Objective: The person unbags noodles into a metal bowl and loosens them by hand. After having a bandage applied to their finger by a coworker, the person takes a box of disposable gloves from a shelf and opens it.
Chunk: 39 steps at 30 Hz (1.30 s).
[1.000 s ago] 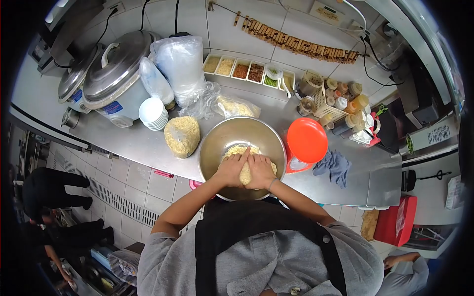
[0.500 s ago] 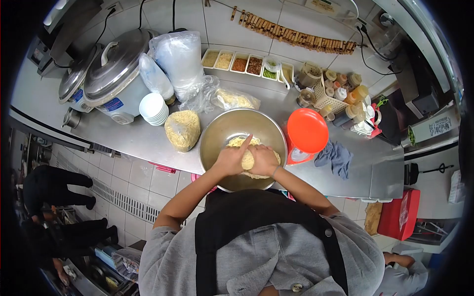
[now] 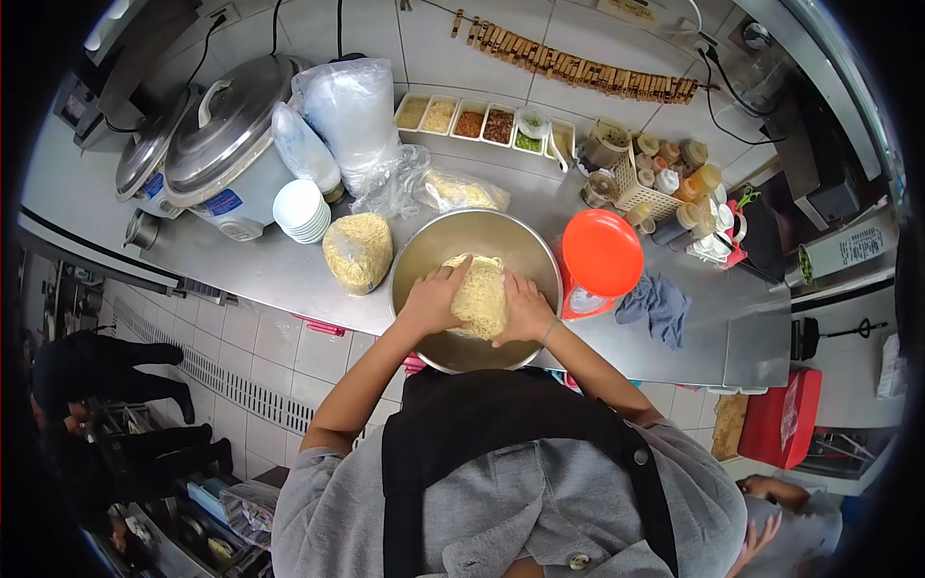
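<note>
A wide steel mixing bowl (image 3: 409, 265) sits on the counter in front of me. Inside it is a packed clump of pale yellow noodles (image 3: 480, 301); I cannot make out whether clear plastic surrounds it. My left hand (image 3: 434, 301) presses the clump's left side, thumb and fingers against it. On the opposite side my right hand (image 3: 526, 308) grips it, fingertips at the upper edge and thumb low. The clump is held between both hands, and its underside is hidden.
Left of the bowl stand a bag of noodles (image 3: 358, 252), stacked white bowls (image 3: 302, 210) and a large lidded cooker (image 3: 231, 144). An orange-topped scale (image 3: 602, 255) and grey cloth (image 3: 655, 308) lie right. Topping containers (image 3: 469, 122) line the back. Other people are nearby.
My hands were together on top of the noodles with fingers overlapping. Now they are apart, one on each side, and more of the clump shows between them.
</note>
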Motion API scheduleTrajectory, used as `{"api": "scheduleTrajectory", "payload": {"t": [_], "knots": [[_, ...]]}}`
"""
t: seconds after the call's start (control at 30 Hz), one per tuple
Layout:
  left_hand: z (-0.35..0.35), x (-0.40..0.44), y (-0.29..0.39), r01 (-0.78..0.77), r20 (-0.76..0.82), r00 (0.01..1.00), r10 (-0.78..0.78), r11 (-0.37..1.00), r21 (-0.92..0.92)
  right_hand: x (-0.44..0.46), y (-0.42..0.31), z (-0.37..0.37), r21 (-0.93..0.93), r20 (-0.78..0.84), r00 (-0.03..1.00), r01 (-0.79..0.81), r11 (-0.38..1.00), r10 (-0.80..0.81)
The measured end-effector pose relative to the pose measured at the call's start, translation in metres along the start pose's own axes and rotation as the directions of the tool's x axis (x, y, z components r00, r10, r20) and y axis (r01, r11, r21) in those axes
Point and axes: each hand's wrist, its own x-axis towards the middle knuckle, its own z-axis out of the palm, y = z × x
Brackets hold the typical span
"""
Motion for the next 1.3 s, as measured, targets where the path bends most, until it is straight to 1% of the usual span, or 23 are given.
{"api": "scheduleTrajectory", "payload": {"t": [0.03,0.13,0.2,0.33,0.43,0.5,0.53,0.57,0.6,0.63,0.67,0.7,0.73,0.8,0.87,0.93,1.0,1.03,1.07,1.13,1.2,1.27,1.3], "knots": [[0.001,0.000,0.004,0.000,0.002,1.000,0.000,1.000,-0.003,0.001,0.005,0.003,0.023,0.037,0.999,-0.016,1.000,0.015],[0.005,0.003,0.017,-0.069,0.022,0.997,0.070,0.997,-0.033,0.011,0.015,0.008,0.077,0.029,1.000,0.007,0.997,-0.010],[0.009,0.008,0.030,-0.107,-0.020,0.994,0.110,0.987,0.118,0.015,0.017,0.009,0.076,0.024,1.000,-0.008,0.997,0.006],[0.022,0.025,0.043,-0.125,-0.028,0.991,0.133,0.972,0.198,0.017,0.016,0.013,0.055,-0.027,0.999,-0.018,0.998,0.019],[0.027,0.039,0.043,-0.101,0.039,0.995,0.097,0.982,0.156,0.015,0.012,0.007,0.083,-0.028,0.999,-0.022,0.996,0.024],[0.027,0.043,0.036,-0.050,0.039,0.998,0.054,0.995,-0.087,0.017,0.014,0.011,0.095,-0.013,0.999,-0.039,0.995,0.040],[0.029,0.042,0.033,-0.057,0.043,0.997,0.061,0.995,-0.084,0.017,0.016,0.013,0.107,0.006,0.999,-0.049,0.993,0.048],[0.030,0.041,0.029,-0.062,0.005,0.998,0.063,0.988,-0.140,0.015,0.018,0.016,0.110,0.002,0.999,-0.054,0.992,0.054],[0.032,0.040,0.025,-0.067,-0.034,0.997,0.062,0.978,-0.195,0.012,0.020,0.018,0.125,-0.033,0.999,0.024,0.992,-0.020],[0.039,0.042,0.018,-0.070,-0.033,0.997,0.065,0.979,-0.191,0.010,0.020,0.019,0.136,-0.068,0.993,0.104,0.985,-0.095],[0.046,0.044,0.010,-0.149,-0.174,0.981,0.084,0.903,-0.403,0.008,0.020,0.019,0.138,-0.072,0.993,0.106,0.985,-0.097],[0.045,0.044,0.008,-0.246,-0.312,0.948,0.068,0.777,-0.580,0.006,0.019,0.019,0.216,-0.097,0.988,0.142,0.966,-0.123],[0.043,0.044,0.006,-0.244,-0.313,0.947,0.065,0.781,-0.576,0.006,0.018,0.019,0.291,-0.124,0.981,0.180,0.940,-0.149],[0.037,0.046,0.005,-0.251,-0.382,0.924,-0.026,0.713,-0.654,0.005,0.018,0.019,0.347,-0.166,0.972,0.215,0.913,-0.165],[0.030,0.045,0.011,-0.278,-0.406,0.914,-0.006,0.719,-0.637,0.005,0.018,0.019,0.399,-0.209,0.962,0.246,0.883,-0.174],[0.021,0.044,0.016,-0.309,-0.429,0.903,0.018,0.719,-0.623,0.001,0.015,0.014,0.469,-0.280,0.927,0.359,0.807,-0.249],[0.014,0.044,0.021,-0.372,-0.457,0.883,0.109,0.755,-0.539,-0.004,0.011,0.004,0.502,-0.303,0.919,0.379,0.777,-0.253],[0.014,0.045,0.021,-0.376,-0.456,0.883,0.114,0.753,-0.540,-0.005,0.009,0.000,0.534,-0.326,0.909,0.402,0.744,-0.258],[0.012,0.046,0.019,-0.393,-0.472,0.874,0.113,0.736,-0.551,-0.006,0.009,0.000,0.532,-0.329,0.909,0.401,0.746,-0.254],[0.006,0.051,0.011,-0.413,-0.486,0.866,0.119,0.717,-0.561,-0.007,0.009,0.003,0.502,-0.325,0.935,0.298,0.812,-0.143],[-0.006,0.057,-0.006,-0.343,-0.603,0.794,-0.074,0.764,-0.546,-0.011,0.011,0.004,0.473,-0.339,0.933,0.279,0.836,-0.119],[-0.033,0.062,-0.028,-0.222,-0.628,0.754,-0.195,0.823,-0.523,-0.015,0.013,0.006,0.442,-0.352,0.931,0.258,0.859,-0.099],[-0.042,0.067,-0.045,-0.201,-0.685,0.698,-0.209,0.861,-0.468,-0.017,0.013,0.008,0.438,-0.341,0.937,0.235,0.867,-0.082]]}}
